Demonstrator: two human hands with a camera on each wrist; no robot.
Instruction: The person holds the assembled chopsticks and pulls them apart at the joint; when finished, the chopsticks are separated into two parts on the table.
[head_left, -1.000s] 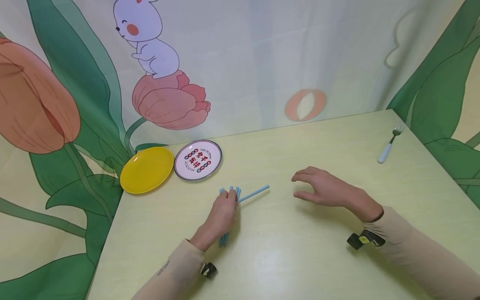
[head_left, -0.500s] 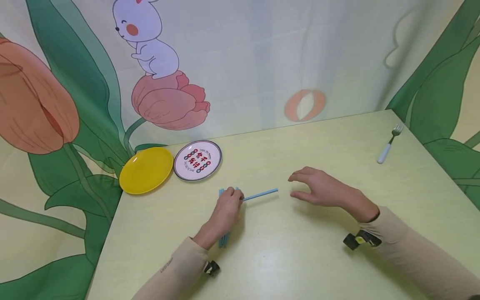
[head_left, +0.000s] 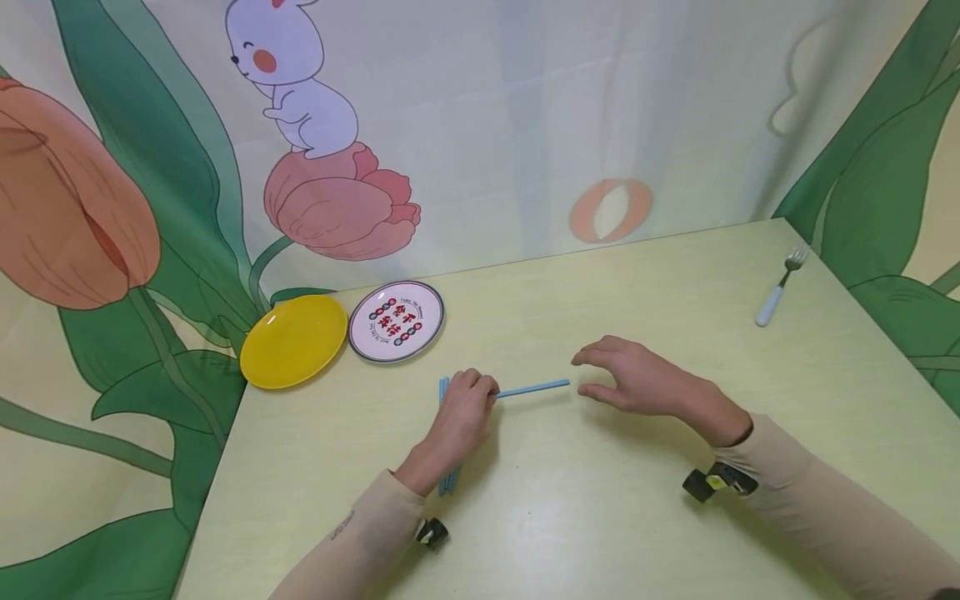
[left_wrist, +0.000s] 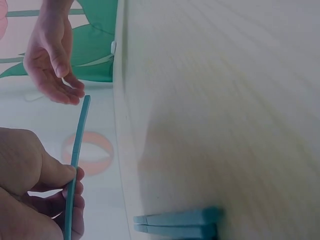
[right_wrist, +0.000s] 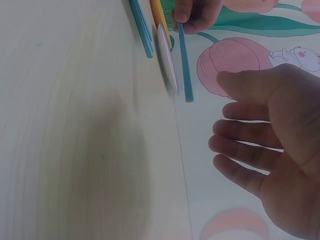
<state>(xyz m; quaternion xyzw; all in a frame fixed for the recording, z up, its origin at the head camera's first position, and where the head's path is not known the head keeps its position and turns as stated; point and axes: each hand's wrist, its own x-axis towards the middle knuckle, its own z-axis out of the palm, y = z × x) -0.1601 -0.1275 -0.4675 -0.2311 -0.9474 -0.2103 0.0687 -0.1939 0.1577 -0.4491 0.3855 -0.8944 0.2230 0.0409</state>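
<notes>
My left hand (head_left: 459,421) pinches a light blue chopstick (head_left: 536,388) between thumb and fingers, its free end pointing right. In the left wrist view this chopstick (left_wrist: 78,137) is raised above the tabletop. Several more blue chopsticks (head_left: 448,481) lie on the table under my left hand, which hides their middle; two ends (left_wrist: 175,220) show close up in the left wrist view. My right hand (head_left: 641,382) hovers over the table with fingers spread and nothing in it. Its fingertips are just to the right of the chopstick's free end.
On the left at the back of the table, a yellow plate (head_left: 294,342) stands beside a white plate (head_left: 397,322) with red characters. A fork (head_left: 780,287) with a pale handle lies near the right edge. A printed curtain (head_left: 495,133) hangs behind the table.
My left hand has moved slightly right and drawn the chopstick away from the others, turning it closer to level. The right hand has drifted a little left, so the gap has narrowed.
</notes>
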